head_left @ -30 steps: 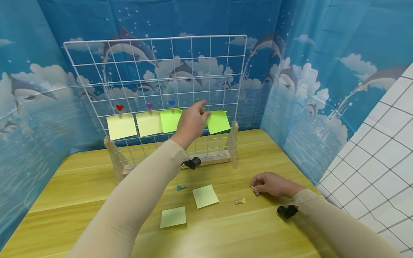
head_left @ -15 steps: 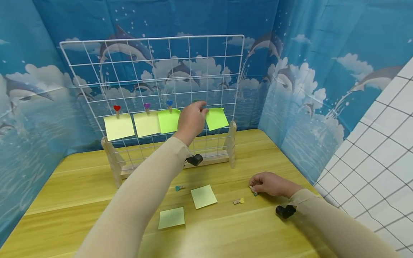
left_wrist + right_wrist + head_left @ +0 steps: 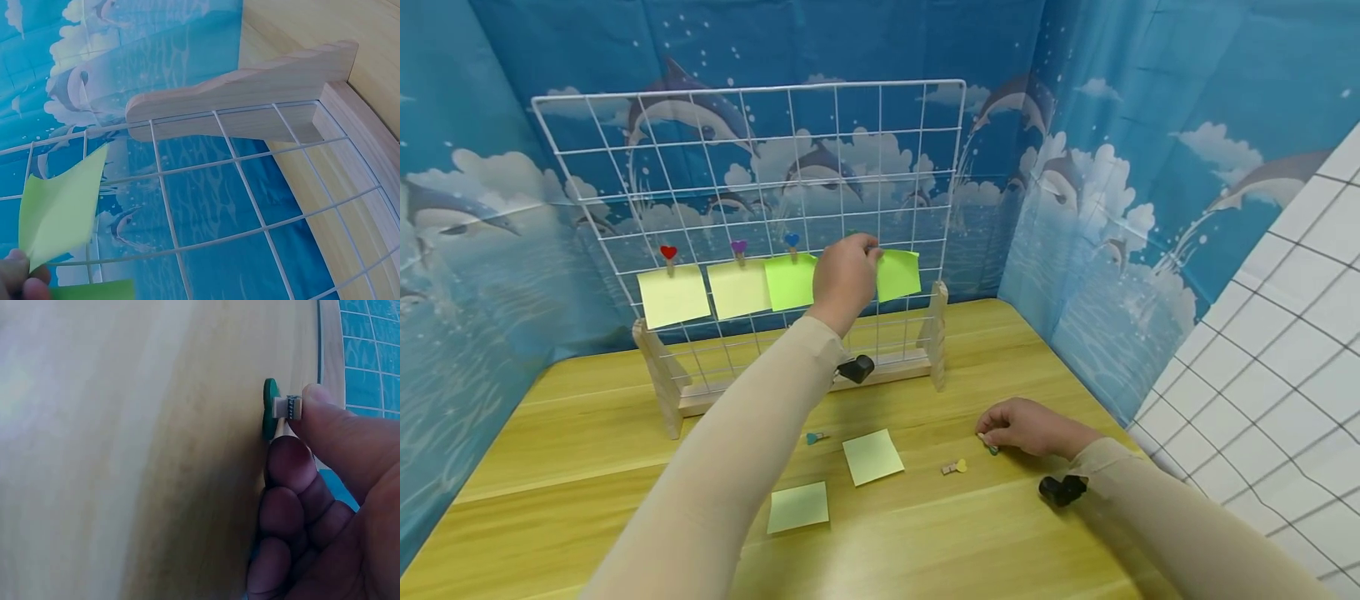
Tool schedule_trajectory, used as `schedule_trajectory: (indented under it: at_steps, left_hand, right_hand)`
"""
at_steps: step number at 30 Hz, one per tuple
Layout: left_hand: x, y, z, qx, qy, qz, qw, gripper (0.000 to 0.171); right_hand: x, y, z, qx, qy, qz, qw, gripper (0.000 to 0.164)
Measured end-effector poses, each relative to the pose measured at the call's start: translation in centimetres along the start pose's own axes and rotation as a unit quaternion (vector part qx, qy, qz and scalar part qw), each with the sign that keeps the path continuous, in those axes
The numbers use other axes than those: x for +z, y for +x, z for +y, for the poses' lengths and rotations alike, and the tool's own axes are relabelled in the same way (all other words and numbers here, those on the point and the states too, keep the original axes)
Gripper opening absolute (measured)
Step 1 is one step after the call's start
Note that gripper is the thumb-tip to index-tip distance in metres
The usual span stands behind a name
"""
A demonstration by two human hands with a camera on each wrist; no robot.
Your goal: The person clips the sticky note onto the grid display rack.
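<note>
My left hand (image 3: 847, 279) is raised at the white wire grid (image 3: 745, 179), pinching a bright green sticky note (image 3: 898, 275) by its corner. In the left wrist view that sticky note (image 3: 65, 209) is bent and overlaps the wires, while part of another green note (image 3: 94, 291) shows below the fingertips. Low over the table, my right hand (image 3: 1032, 427) holds a small wooden clothespin (image 3: 289, 407) with a green decoration between thumb and fingers. Left of the raised hand, two pale yellow notes (image 3: 674, 296) and a green note (image 3: 790, 282) hang from heart clothespins, red (image 3: 668, 252), purple (image 3: 739, 247) and blue (image 3: 792, 241).
Two pale sticky notes, a nearer one (image 3: 799, 507) and a farther one (image 3: 873, 457), lie on the wooden table (image 3: 925, 542). A teal clothespin (image 3: 816, 437) and a yellow heart clothespin (image 3: 955, 467) lie beside them. Wooden feet (image 3: 937, 333) support the grid; a dolphin-print curtain (image 3: 1075, 167) surrounds the table.
The green note in my left hand has shifted left, closer to the notes hanging on the grid. My right hand stays in place with its clothespin.
</note>
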State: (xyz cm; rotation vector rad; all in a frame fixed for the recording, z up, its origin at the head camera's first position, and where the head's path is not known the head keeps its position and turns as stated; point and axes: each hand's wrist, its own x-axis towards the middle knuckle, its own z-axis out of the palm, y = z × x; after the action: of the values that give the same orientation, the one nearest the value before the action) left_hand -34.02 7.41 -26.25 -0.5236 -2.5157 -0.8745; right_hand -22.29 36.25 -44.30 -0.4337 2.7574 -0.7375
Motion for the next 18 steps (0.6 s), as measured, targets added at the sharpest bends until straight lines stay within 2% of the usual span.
schedule_trajectory:
  at_steps: [9,18]
  left_hand:
    - [0.1,0.2,0.2,-0.012,0.016,0.004,0.9998,0.030]
    - [0.1,0.1,0.1,-0.008,0.019,0.005,0.9998,0.030]
  right_hand:
    - [-0.6,-0.6,-1.0,0.010,0.013,-0.017,1.000,0.030]
    - [-0.1,-0.9,-2.1,0.007,-0.040,0.008,0.999,0.014]
